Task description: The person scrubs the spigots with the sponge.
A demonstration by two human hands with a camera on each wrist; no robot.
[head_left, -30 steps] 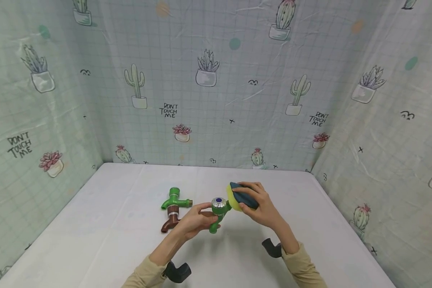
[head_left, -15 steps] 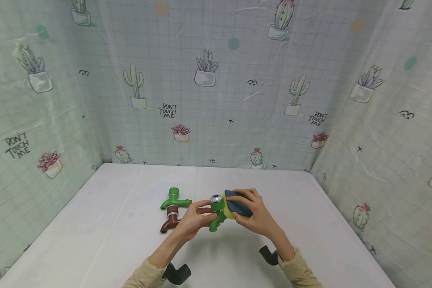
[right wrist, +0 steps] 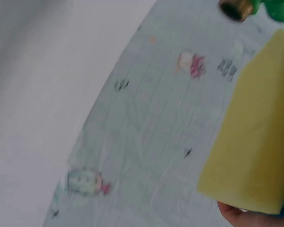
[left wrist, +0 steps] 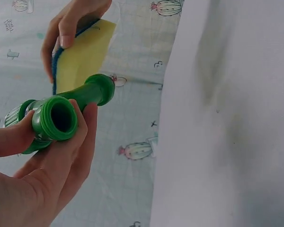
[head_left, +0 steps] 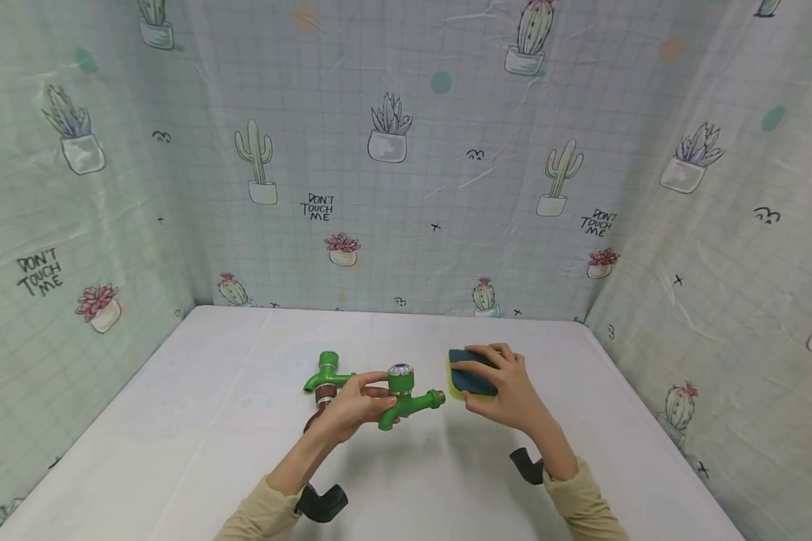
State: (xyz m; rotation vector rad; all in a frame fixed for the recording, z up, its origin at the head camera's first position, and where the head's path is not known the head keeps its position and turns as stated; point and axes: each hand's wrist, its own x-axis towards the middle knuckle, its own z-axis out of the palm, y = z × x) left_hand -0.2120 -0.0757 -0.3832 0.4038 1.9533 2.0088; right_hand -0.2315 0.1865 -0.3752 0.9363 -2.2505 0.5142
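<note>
My left hand [head_left: 352, 412] holds a green water tap [head_left: 406, 408] above the table, with thumb and fingers around its body. The tap has a silver cap with a blue centre and a brass threaded end pointing right. In the left wrist view its round spout opening faces the camera. My right hand [head_left: 514, 391] grips a sponge [head_left: 472, 374], dark blue on one side and yellow on the other. A small gap separates sponge and brass end in the head view. In the right wrist view the yellow face [right wrist: 251, 127] fills the right side, and only a bit of the hand shows.
Behind my left hand a second green tap [head_left: 328, 362] lies on the white table [head_left: 210, 421]. A brown tap [head_left: 325, 394] lies against it, partly covered by the hand. Cactus-print cloth [head_left: 433, 188] walls the table at the back and sides.
The sponge first moved down and left against the tap's threaded end, then drew away to the right. My left hand shifted slightly left and turned the tap, so its brass end now shows.
</note>
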